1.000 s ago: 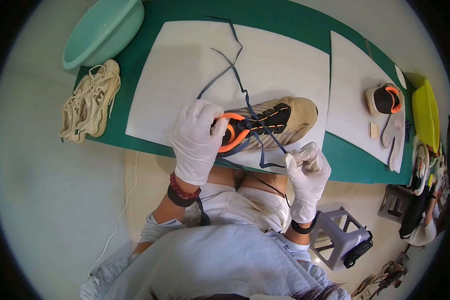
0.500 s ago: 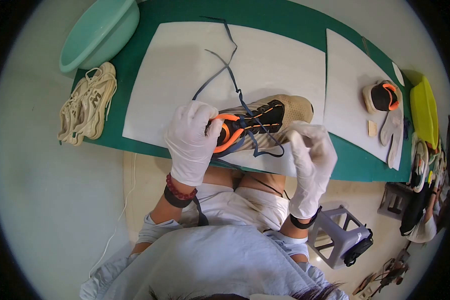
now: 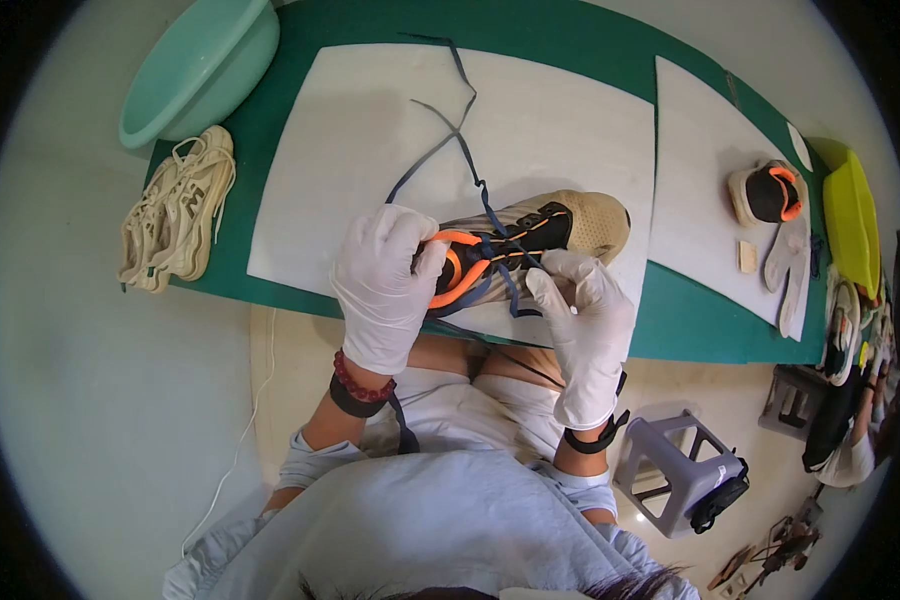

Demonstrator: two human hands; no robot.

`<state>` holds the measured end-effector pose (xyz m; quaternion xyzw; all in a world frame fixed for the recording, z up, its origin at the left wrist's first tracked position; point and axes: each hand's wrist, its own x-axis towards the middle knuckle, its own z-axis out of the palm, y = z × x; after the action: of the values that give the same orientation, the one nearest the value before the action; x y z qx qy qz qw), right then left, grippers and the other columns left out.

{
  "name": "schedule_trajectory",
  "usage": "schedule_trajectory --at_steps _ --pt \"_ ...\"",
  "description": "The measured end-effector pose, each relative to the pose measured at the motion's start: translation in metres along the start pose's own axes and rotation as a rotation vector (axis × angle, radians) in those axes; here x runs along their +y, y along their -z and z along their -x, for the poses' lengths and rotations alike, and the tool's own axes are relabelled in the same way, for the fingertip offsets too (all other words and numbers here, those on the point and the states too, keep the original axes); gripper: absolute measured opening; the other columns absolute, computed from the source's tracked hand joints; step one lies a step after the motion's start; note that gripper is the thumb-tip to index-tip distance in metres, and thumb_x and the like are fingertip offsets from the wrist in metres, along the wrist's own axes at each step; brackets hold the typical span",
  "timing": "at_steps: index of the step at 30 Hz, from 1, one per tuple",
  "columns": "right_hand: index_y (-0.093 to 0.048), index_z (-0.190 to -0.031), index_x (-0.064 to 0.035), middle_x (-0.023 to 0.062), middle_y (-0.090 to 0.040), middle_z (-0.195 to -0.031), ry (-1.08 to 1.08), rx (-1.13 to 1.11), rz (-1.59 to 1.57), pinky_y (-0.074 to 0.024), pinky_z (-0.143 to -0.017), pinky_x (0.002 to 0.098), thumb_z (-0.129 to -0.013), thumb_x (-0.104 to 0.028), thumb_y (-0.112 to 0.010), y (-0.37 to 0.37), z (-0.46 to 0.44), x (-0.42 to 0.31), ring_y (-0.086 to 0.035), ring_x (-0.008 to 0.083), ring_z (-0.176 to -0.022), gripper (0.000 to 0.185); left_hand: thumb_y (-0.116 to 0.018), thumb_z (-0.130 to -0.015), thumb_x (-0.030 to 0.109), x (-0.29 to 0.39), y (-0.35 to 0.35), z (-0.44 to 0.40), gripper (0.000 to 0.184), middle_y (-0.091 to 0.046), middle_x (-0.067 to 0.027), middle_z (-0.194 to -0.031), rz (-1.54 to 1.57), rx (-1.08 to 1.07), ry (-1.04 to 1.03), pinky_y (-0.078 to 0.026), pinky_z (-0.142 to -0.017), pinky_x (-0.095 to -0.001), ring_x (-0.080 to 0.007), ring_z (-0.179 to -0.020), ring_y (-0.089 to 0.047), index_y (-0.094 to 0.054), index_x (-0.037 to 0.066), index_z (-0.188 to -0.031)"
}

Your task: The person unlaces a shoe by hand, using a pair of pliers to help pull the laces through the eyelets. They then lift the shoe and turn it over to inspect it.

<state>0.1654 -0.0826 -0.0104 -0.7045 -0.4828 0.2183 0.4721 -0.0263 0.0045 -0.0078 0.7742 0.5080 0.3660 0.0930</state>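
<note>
A beige and black shoe (image 3: 598, 225) with an orange collar lies on its sole on the white board (image 3: 355, 130), toe to the right. My gloved left hand (image 3: 382, 285) is closed on the shoe's heel end at the collar. Long dark blue laces (image 3: 465, 150) run from the shoe up over the board. Beside the shoe's near side is my gloved right hand (image 3: 585, 325), its fingers curled at the blue laces over the midfoot; the fingertips partly hide whether a lace is between them.
Beige sneakers (image 3: 185, 205) stand at the left by a green basin (image 3: 205, 70). A second board (image 3: 695, 170) bears another shoe (image 3: 765, 195) and insoles (image 3: 785, 270). A yellow-green tub (image 3: 850, 220) and a grey stool (image 3: 675, 465) are at the right.
My right hand let go of a lace, lifted beside the toe, then came back left to the laces at the midfoot. My left hand stays on the shoe's heel end.
</note>
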Motion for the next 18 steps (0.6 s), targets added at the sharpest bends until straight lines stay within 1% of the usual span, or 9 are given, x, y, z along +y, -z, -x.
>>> schedule_trajectory --at_steps 3,6,9,12,16,18 --pt "-0.069 -0.09 -0.0046 0.0094 -0.073 -0.084 -0.169 -0.062 -0.12 -0.0543 -0.066 0.0324 -0.091 -0.016 -0.086 0.003 0.007 0.007 -0.069 0.024 -0.072 0.02 -0.081 -0.077 0.008 -0.001 0.0 0.0 0.02 -0.067 -0.0004 -0.093 -0.009 0.008 -0.015 -0.053 -0.072 -0.0388 -0.0252 -0.084 -0.062 -0.068 0.014 -0.091" --pt "-0.065 -0.084 -0.0054 0.0098 -0.068 -0.077 -0.119 -0.167 -0.011 -0.0511 -0.062 0.0344 -0.095 -0.018 -0.082 0.012 0.004 -0.006 -0.065 0.0257 -0.067 0.024 -0.081 -0.077 0.008 0.0 0.0 0.0 0.02 -0.067 -0.0004 -0.093 -0.004 0.007 -0.015 -0.053 -0.072 -0.0389 -0.0253 -0.084 -0.062 -0.069 0.014 -0.091" --pt "-0.063 -0.082 -0.0061 0.0112 -0.064 -0.074 0.211 -0.177 0.129 -0.0491 -0.06 0.0382 -0.098 -0.019 -0.078 0.011 -0.002 0.006 -0.062 0.0301 -0.064 0.025 -0.082 -0.077 0.008 0.0 0.001 0.0 0.02 -0.067 -0.0003 -0.093 -0.005 0.005 -0.019 -0.053 -0.072 -0.0389 -0.0254 -0.085 -0.062 -0.069 0.015 -0.092" --pt "-0.062 -0.081 -0.0062 0.0126 -0.06 -0.072 0.25 -0.197 0.154 -0.0479 -0.059 0.0409 -0.099 -0.016 -0.076 0.011 -0.004 0.009 -0.061 0.0338 -0.064 0.025 -0.082 -0.077 0.008 -0.001 0.0 0.0 0.021 -0.067 -0.0003 -0.094 -0.01 0.011 -0.032 -0.053 -0.072 -0.0389 -0.0255 -0.085 -0.062 -0.069 0.015 -0.092" --pt "-0.061 -0.081 -0.0064 0.0126 -0.06 -0.073 0.258 -0.185 0.159 -0.0475 -0.059 0.0415 -0.097 -0.014 -0.077 0.011 -0.004 0.008 -0.061 0.0336 -0.065 0.024 -0.082 -0.077 0.008 -0.001 0.0 0.0 0.021 -0.067 -0.0001 -0.094 -0.022 0.018 -0.036 -0.053 -0.072 -0.0388 -0.0255 -0.085 -0.062 -0.069 0.015 -0.092" --pt "-0.06 -0.081 -0.0066 0.0123 -0.059 -0.073 0.287 -0.155 0.169 -0.0468 -0.059 0.0416 -0.095 -0.012 -0.078 0.008 -0.001 0.012 -0.06 0.0333 -0.065 0.023 -0.08 -0.08 0.001 0.004 0.003 0.0 0.019 -0.068 -0.0051 -0.093 -0.001 -0.013 -0.006 -0.054 -0.076 -0.0372 -0.0262 -0.086 -0.065 -0.069 0.009 -0.093"
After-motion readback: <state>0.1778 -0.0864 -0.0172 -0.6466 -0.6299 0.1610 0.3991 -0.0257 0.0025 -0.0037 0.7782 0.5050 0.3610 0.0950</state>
